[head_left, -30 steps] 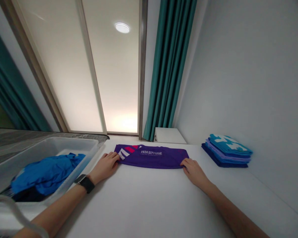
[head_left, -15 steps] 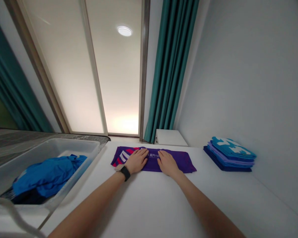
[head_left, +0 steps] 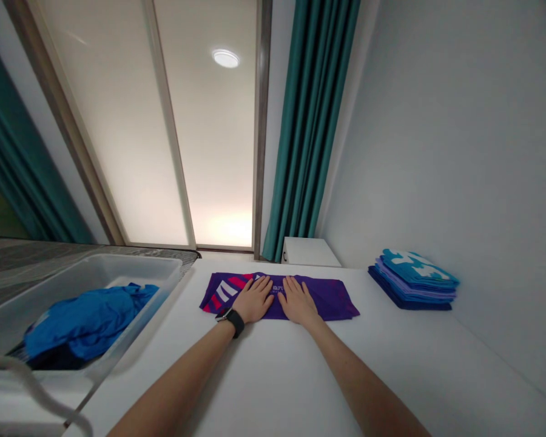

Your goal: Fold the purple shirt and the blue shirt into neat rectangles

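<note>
A purple cloth [head_left: 330,298] with red and white stripes at its left end lies folded into a long flat strip on the white table [head_left: 273,376]. My left hand [head_left: 255,298], with a dark watch on the wrist, rests flat on the cloth left of its middle, fingers spread. Close beside it, my right hand [head_left: 298,300] also lies flat on the cloth, fingers apart. White print shows between the two hands. Neither hand grips anything.
At the right, by the wall, stands a stack of folded blue and purple cloths [head_left: 414,280]. A translucent bin [head_left: 168,273] at the left holds a crumpled blue garment [head_left: 91,318]. Behind the table is a low white cabinet [head_left: 309,252]. A pale cord [head_left: 31,385] curves at the lower left.
My hands have come slightly closer together on the cloth, my right hand shifting left. The view has turned a little, so the stack appears further left.
</note>
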The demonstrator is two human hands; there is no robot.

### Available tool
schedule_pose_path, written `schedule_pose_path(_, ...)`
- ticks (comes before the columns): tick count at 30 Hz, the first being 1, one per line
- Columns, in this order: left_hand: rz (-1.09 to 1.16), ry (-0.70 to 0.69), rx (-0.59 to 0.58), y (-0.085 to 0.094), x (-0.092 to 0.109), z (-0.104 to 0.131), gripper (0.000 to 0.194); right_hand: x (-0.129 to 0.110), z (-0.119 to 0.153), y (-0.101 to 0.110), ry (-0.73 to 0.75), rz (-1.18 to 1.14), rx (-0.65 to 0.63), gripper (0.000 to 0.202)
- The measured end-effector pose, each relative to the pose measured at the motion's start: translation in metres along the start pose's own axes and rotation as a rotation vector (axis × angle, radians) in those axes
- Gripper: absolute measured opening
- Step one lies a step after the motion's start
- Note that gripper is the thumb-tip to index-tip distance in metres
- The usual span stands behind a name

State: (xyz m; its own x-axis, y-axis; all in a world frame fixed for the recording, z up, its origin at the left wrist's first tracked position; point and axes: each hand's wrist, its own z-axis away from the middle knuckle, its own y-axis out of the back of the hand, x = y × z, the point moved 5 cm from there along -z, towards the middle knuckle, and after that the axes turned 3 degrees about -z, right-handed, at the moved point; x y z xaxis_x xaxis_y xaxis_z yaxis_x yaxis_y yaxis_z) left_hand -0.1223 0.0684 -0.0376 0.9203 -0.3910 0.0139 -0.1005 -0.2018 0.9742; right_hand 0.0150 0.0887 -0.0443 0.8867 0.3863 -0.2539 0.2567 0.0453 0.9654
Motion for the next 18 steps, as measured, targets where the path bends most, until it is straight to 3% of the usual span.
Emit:
schedule_pose_path(11, 0.029, -0.003, 0.095, 0.006, 0.038, 0.066, 0.052, -0.014, 0.074, -0.001, 0.035, -0.007, 0.016, 0.063)
schedule_pose_path(15, 0.044, -0.015, 0.101, 0.005, 0.037, 0.070, 0.054, -0.017, 0.081, 0.001, 0.029, -0.013, -0.003, 0.064)
schedule_pose_path(18, 0.032, 0.000, 0.077, 0.006, 0.025, 0.067, 0.054, -0.017, 0.079, 0.001, 0.022, -0.011, -0.011, 0.063)
